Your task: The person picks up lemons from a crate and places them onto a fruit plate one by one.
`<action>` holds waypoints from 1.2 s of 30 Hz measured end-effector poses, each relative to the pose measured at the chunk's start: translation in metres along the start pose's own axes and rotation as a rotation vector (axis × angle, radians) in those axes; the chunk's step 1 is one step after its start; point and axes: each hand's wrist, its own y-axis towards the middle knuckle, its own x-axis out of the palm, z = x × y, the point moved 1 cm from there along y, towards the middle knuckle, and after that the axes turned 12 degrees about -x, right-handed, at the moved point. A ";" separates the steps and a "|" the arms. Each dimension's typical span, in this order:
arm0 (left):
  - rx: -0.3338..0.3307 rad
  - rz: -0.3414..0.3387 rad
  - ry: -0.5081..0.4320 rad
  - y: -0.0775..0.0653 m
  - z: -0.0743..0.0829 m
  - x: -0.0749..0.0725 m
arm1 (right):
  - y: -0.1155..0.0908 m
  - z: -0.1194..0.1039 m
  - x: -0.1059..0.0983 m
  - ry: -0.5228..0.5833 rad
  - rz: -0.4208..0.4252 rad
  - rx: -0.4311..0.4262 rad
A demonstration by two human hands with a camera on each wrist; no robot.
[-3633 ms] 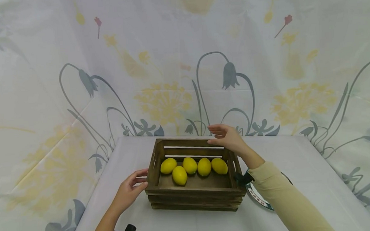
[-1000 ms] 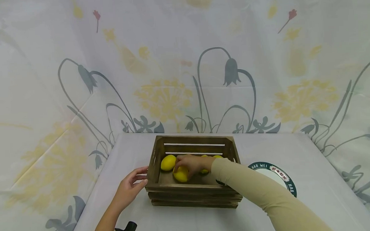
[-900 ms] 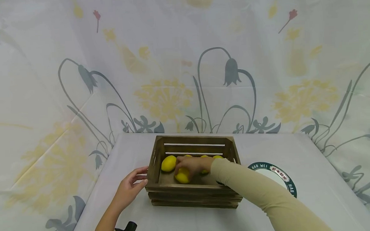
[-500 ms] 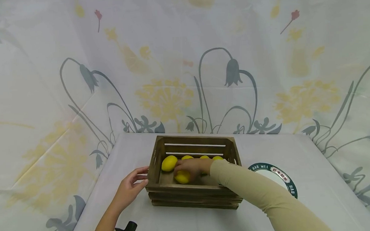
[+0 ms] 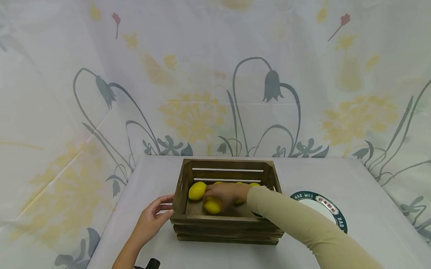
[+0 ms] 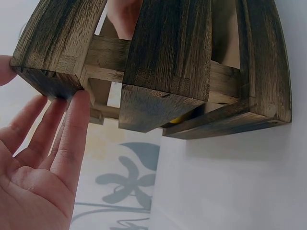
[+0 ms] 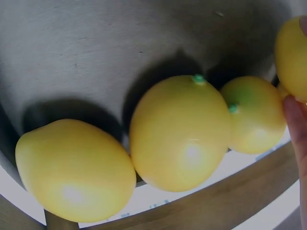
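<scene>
A brown slatted wooden crate (image 5: 227,231) with several yellow lemons in it stands on the table. My right hand (image 5: 224,192) reaches inside, its fingers curled over the front lemon (image 5: 212,206). In the right wrist view, fingers (image 7: 298,132) touch this lemon (image 7: 290,62) at the right edge, with three other lemons in a row beside it. Another lemon (image 5: 197,191) lies to the left of that hand. My left hand (image 5: 151,220) touches the crate's left side with nearly straight fingers. The left wrist view has its fingertips against a slat's end (image 6: 53,79).
To the crate's right, a round plate with a green lettered rim (image 5: 338,216) lies partly hidden under the right sleeve (image 5: 304,226). A white cloth (image 5: 156,176) covers the table. Behind it hangs a flower-patterned curtain (image 5: 199,71).
From above the crate's back rim, the right hand has come down inside onto the front lemon. Over the last second it has barely moved there. The left hand stays at the crate's side.
</scene>
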 end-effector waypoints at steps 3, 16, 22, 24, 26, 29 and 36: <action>0.001 0.001 -0.005 -0.001 0.001 0.000 | -0.001 -0.001 -0.004 0.009 0.042 0.002; 0.008 0.006 0.016 0.000 0.002 0.000 | -0.008 -0.009 -0.027 0.070 0.221 0.009; 0.007 0.014 0.039 0.000 0.000 0.000 | -0.011 -0.009 -0.036 0.094 0.294 -0.006; 0.005 0.017 0.040 0.001 -0.001 0.000 | -0.013 -0.009 -0.039 0.108 0.316 -0.002; 0.008 0.019 0.037 0.000 0.000 0.001 | -0.015 -0.009 -0.040 0.118 0.343 0.004; 0.010 0.022 0.028 0.000 0.002 0.002 | -0.019 -0.007 -0.040 0.145 0.392 0.017; 0.031 0.032 0.042 -0.001 0.004 0.002 | -0.025 -0.009 -0.041 0.204 0.487 0.009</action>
